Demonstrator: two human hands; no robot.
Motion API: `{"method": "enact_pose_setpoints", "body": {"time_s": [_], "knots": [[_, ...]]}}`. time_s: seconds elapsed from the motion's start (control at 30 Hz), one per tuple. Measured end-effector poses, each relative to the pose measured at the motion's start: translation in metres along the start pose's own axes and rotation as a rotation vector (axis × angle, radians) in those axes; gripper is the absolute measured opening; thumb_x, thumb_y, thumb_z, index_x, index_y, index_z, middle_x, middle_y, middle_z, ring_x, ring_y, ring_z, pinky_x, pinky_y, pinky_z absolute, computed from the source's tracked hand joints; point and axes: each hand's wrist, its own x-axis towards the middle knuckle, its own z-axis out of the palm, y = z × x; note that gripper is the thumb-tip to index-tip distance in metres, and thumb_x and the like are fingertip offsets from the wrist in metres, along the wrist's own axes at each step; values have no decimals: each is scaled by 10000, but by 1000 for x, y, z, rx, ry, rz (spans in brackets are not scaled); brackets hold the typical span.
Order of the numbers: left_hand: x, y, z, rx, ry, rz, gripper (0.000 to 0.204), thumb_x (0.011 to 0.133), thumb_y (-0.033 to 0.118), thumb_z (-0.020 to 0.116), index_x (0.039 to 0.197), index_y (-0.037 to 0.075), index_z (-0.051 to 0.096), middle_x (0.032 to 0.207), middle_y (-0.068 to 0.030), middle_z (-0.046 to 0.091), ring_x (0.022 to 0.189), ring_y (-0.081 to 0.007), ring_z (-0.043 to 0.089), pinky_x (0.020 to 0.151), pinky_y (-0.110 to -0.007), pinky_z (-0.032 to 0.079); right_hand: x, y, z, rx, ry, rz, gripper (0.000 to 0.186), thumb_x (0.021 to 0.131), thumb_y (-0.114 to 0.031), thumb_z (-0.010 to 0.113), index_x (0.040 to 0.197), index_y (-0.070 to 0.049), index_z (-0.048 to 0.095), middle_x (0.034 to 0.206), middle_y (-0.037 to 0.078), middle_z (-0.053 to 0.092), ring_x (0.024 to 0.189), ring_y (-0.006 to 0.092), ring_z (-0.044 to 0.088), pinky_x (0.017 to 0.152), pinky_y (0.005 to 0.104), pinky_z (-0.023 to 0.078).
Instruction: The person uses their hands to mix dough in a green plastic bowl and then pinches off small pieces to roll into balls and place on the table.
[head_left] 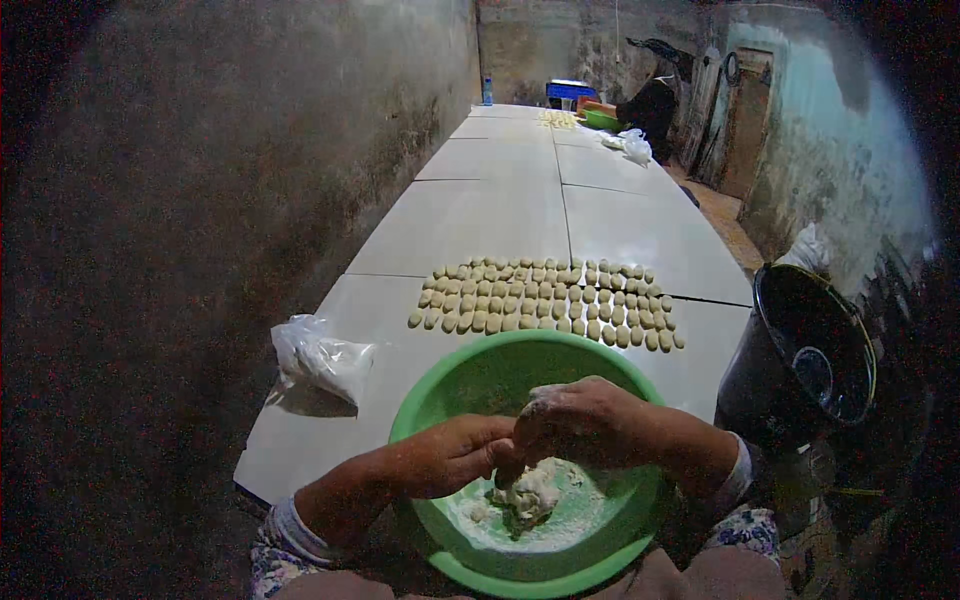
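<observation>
A green plastic bowl [470, 375] rests at the near end of a long white tiled table [500, 215]. Inside it lies a lump of pale dough [530, 492] on a dusting of flour. My left hand [450, 455] and my flour-covered right hand [575, 420] meet over the bowl, fingers pinched together on a bit of dough just above the lump. Beyond the bowl, several rows of small pale dough pieces [545, 300] lie on the table.
A clear plastic bag [318, 355] lies left of the bowl. A dark bucket [800, 365] stands at the table's right edge. Far down the table are a white bag [632, 145], green and orange tubs [600, 115] and a blue crate [570, 90]. A dark wall runs along the left.
</observation>
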Motion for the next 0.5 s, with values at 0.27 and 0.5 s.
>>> {"method": "enact_pose_setpoints", "body": {"time_s": [0.27,0.5], "knots": [[2,4,5,159,117,-150,378,984,338,356,924,4,523,740,-99,546,686,-183,533,650,-321,444,-2,2,-3,-254,-54,176,319,901,-357,500,1012,-61,538,801,208,589,809,414,593,669,463,475],[0,7,11,337,179,43,348,970,311,414,1012,-10,544,775,-126,553,730,-193,537,685,-324,445,1,-7,1,-197,-40,110,252,933,-281,443,903,-39,510,735,210,568,718,442,561,609,508,440]]}}
